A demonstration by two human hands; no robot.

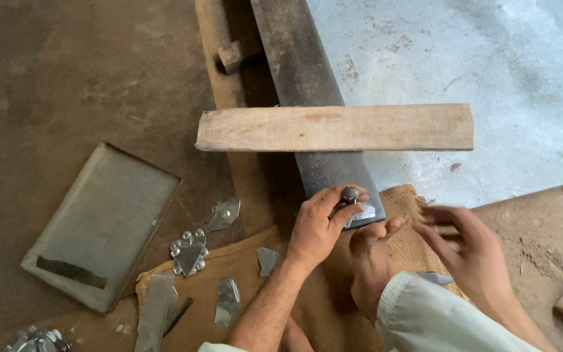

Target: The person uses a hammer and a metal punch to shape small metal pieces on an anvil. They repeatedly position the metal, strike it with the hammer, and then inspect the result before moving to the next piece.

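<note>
Left hand [317,228]: fingers closed around a short dark metal punch [349,195], held upright at lower centre.
Punch tip: on a small shiny cut tin piece [364,210] lying at the near end of the long dark iron bar [307,78].
Right hand [470,251]: blurred, fingers loosely spread, holding nothing visible.
Across the bar: pale wooden plank [333,128].
Lower left: more tin cut-outs [189,253] on brown burlap [333,293].
</note>
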